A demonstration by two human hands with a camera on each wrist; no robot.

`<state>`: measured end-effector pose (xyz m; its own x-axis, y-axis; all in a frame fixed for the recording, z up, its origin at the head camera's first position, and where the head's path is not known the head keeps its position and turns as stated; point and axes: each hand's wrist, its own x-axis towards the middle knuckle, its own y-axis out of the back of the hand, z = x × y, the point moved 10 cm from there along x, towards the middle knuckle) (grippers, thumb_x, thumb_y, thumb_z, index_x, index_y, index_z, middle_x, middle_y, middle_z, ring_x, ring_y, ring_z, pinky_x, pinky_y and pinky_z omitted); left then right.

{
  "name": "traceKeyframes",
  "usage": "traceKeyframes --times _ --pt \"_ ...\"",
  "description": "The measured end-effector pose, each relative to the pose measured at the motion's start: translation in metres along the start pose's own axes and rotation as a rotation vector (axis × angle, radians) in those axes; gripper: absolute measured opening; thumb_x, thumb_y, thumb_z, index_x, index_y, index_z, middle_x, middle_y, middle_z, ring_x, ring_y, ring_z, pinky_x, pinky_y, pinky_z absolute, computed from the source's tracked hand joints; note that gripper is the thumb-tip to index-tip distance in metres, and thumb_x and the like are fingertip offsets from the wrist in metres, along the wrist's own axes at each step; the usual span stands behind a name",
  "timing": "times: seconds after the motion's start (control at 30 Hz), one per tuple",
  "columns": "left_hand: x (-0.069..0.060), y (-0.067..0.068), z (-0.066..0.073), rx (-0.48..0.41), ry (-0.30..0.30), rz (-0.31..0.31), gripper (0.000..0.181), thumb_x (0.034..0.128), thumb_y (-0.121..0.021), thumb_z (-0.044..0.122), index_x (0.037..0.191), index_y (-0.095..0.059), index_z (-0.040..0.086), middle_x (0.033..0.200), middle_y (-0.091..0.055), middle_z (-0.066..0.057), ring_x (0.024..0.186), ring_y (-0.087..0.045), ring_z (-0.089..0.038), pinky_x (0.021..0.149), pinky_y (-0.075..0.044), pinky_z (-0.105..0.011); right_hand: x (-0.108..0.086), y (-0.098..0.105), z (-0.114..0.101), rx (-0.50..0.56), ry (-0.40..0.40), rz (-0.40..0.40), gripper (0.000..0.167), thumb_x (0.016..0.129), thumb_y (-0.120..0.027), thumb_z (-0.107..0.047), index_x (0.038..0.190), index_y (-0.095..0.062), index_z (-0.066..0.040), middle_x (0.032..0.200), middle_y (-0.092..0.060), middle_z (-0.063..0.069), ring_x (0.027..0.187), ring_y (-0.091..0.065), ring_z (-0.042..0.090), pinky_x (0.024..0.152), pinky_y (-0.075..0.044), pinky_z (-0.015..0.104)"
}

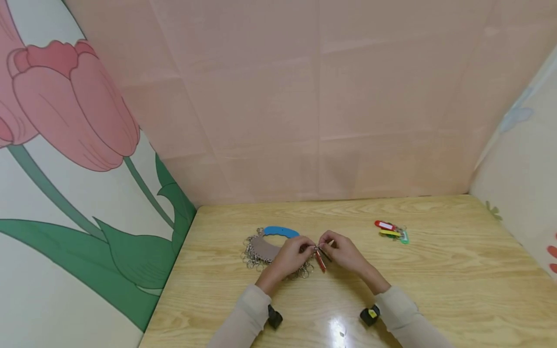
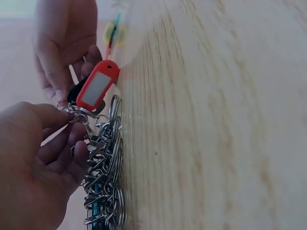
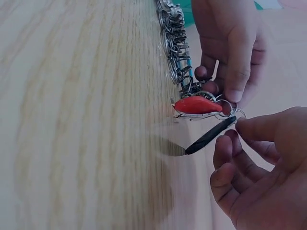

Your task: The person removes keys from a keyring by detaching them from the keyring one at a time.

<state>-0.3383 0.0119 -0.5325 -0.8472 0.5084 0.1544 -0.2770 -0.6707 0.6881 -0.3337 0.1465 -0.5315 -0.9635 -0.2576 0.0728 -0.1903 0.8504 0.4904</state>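
Note:
A crescent-shaped holder has a blue handle (image 1: 282, 231), a grey-brown plate (image 1: 262, 248) and many metal rings (image 2: 104, 167) hanging along its edge. My left hand (image 1: 291, 255) pinches a metal ring (image 3: 226, 106) at the holder's right end. Beside those fingertips hangs a red key tag (image 2: 98, 85) with a white label. My right hand (image 1: 346, 253) pinches the small ring of a black key tag (image 3: 209, 136), which slants down toward the table. The two hands' fingertips nearly meet, and the rings between them overlap. Whether the two rings are linked, I cannot tell.
A small pile of key tags lies on the wooden table (image 1: 439, 275) to the right: a red tag (image 1: 385, 225), a yellow tag (image 1: 390, 233) and a green tag (image 1: 405, 237). A pink-beige wall (image 1: 270, 106) rises behind the table, with a tulip-printed panel (image 1: 109, 203) at left.

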Motion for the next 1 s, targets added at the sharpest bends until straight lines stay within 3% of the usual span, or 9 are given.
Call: traceKeyframes --times 0.23,0.5,0.7,1.0 --pt "0.0 0.003 0.003 -0.032 -0.007 0.02 0.011 0.1079 -0.065 0.018 0.111 -0.074 0.014 0.104 -0.075 0.001 0.088 -0.063 0.0 0.078 -0.054 -0.019 0.0 -0.002 0.0 -0.018 0.012 0.0 0.005 0.105 -0.066 -0.008 0.102 -0.069 -0.006 0.093 -0.071 0.012 0.07 -0.062 0.018 0.057 -0.048 0.024" --pt "0.0 0.005 0.001 -0.064 0.012 0.045 0.008 0.1072 -0.066 0.017 0.105 -0.073 0.014 0.099 -0.073 0.002 0.083 -0.06 0.0 0.075 -0.052 -0.019 0.0 -0.013 0.004 -0.047 0.007 -0.073 0.015 0.097 -0.075 -0.007 0.11 -0.069 -0.004 0.1 -0.073 0.008 0.079 -0.067 0.012 0.062 -0.053 0.025" --pt "0.0 0.005 -0.002 -0.103 0.042 0.033 0.01 0.1078 -0.065 0.019 0.105 -0.073 0.014 0.098 -0.073 0.001 0.082 -0.06 -0.002 0.074 -0.052 -0.021 0.0 -0.007 0.003 -0.128 0.023 -0.003 0.011 0.096 -0.071 -0.002 0.104 -0.073 -0.009 0.092 -0.074 0.003 0.074 -0.063 0.011 0.059 -0.05 0.024" --pt "0.0 0.005 -0.005 -0.128 0.058 0.03 0.013 0.1086 -0.064 0.021 0.107 -0.073 0.013 0.097 -0.071 0.001 0.082 -0.058 -0.002 0.073 -0.052 -0.021 -0.001 -0.003 0.002 -0.117 -0.006 0.033 0.01 0.095 -0.073 -0.004 0.101 -0.073 -0.011 0.088 -0.073 0.004 0.074 -0.062 0.016 0.058 -0.049 0.026"
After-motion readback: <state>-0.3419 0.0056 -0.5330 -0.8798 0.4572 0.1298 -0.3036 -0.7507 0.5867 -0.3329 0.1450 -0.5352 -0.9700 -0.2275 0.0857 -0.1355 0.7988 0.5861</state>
